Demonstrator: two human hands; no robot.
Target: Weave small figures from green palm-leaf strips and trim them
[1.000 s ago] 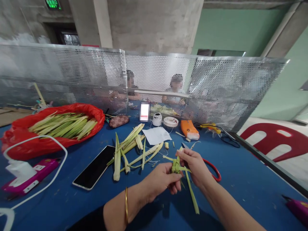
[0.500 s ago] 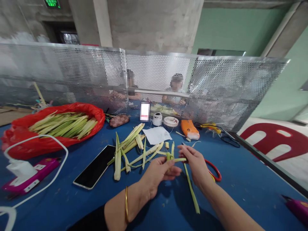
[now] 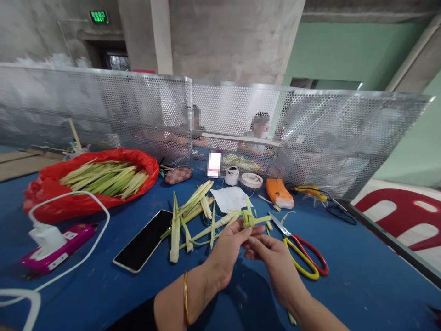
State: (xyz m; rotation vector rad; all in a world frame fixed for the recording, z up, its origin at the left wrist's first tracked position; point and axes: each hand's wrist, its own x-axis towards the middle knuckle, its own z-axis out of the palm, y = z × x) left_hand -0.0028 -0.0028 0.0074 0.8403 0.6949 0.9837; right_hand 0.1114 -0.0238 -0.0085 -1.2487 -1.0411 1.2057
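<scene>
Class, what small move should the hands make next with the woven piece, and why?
Probably the right hand should grasp the strip end pointing right: it juts unheld from the woven piece, which the left hand holds, with the right hand close below.

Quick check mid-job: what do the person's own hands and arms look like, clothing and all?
The left hand is gloveless; a thin, smooth gold-coloured bangle circles that forearm, below a black sleeve. The right hand is gloveless too, with no bangle or sleeve visible on that arm.
</scene>
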